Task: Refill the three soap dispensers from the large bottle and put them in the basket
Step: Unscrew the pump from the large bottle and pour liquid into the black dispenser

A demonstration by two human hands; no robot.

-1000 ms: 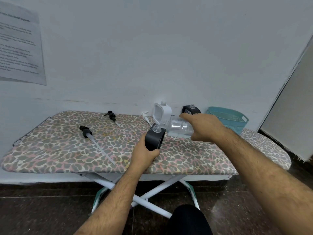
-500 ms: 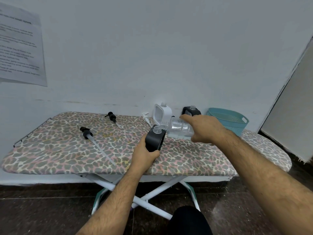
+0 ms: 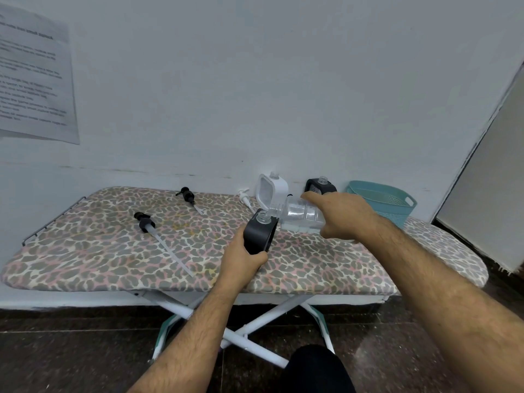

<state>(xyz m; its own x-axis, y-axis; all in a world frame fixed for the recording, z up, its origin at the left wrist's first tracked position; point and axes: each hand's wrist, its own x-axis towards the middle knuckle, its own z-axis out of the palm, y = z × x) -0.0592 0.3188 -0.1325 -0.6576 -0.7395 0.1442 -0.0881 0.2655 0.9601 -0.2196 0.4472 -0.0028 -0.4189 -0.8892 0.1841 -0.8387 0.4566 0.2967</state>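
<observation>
The left hand (image 3: 243,260) is wrapped around the lower part of a black dispenser (image 3: 259,232), gripping it upright just above the leopard-print ironing board (image 3: 99,251), so that its open neck faces up and stays steady under the pour. The right hand (image 3: 344,217) grips the large clear bottle (image 3: 300,215) round its body and has it tipped almost flat, mouth toward 9 o'clock, the mouth right at the dispenser's neck; that seems to be why the two are held so close, since the opening is narrow and any gap would likely spill on the cloth. Whether liquid is running cannot be told. At 12 o'clock from the held dispenser a white dispenser (image 3: 272,190) stands by the wall with its neck open, and at 1 o'clock, behind the right hand, a second black dispenser (image 3: 321,187) stands likewise uncapped, both probably waiting their turn. Their pump tops lie apart on the board, out of the way of pouring: a black pump (image 3: 147,222) with a long tube at 9 o'clock, another black pump (image 3: 187,195) at 10 o'clock, and a white pump (image 3: 244,195) just left of the white dispenser. The teal basket (image 3: 381,204) sits at 3 o'clock on the far right of the board; no dispenser shows in it.
</observation>
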